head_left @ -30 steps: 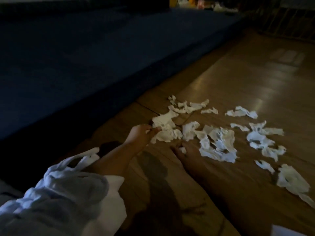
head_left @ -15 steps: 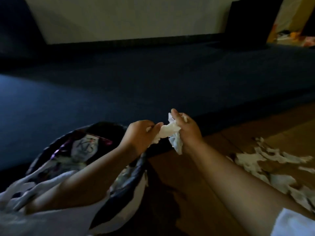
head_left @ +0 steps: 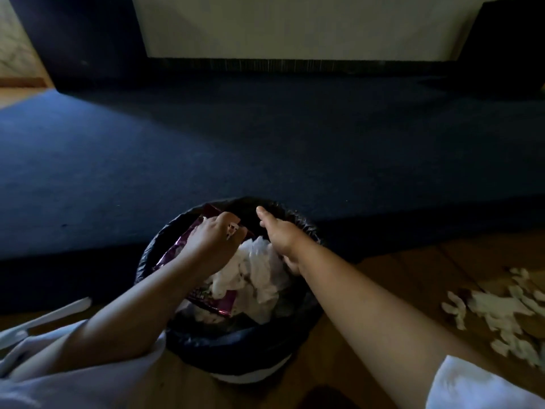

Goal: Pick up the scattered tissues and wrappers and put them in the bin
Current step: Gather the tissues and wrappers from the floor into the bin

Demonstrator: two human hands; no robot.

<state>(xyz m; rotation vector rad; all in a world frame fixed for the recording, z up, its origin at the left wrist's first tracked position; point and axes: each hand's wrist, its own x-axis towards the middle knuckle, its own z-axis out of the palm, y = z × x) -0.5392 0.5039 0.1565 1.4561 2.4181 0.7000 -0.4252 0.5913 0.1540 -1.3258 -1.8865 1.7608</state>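
Note:
The bin (head_left: pixel 230 346), round with a black liner, stands on the wooden floor right in front of me. It holds crumpled white tissues (head_left: pixel 256 276) and a shiny purple wrapper (head_left: pixel 182 249). Both my hands are over its opening. My left hand (head_left: pixel 213 242) has curled fingers and pinches a small white tissue scrap (head_left: pixel 233 230) at its fingertips. My right hand (head_left: pixel 280 237) reaches down onto the tissue pile with the thumb stretched out; its fingertips are hidden among the tissues. More torn tissues (head_left: pixel 501 314) lie scattered on the floor at the right.
A dark blue carpet (head_left: pixel 265 143) begins just behind the bin and runs to a pale wall (head_left: pixel 295 25). White cloth (head_left: pixel 44 364) lies at the lower left beside my left arm. Bare wooden floor (head_left: pixel 398 270) separates the bin from the scattered tissues.
My hands gathered tissues from the floor, carried them left together, and now sit over the bin. The tissue bundle held between both hands has dropped into it.

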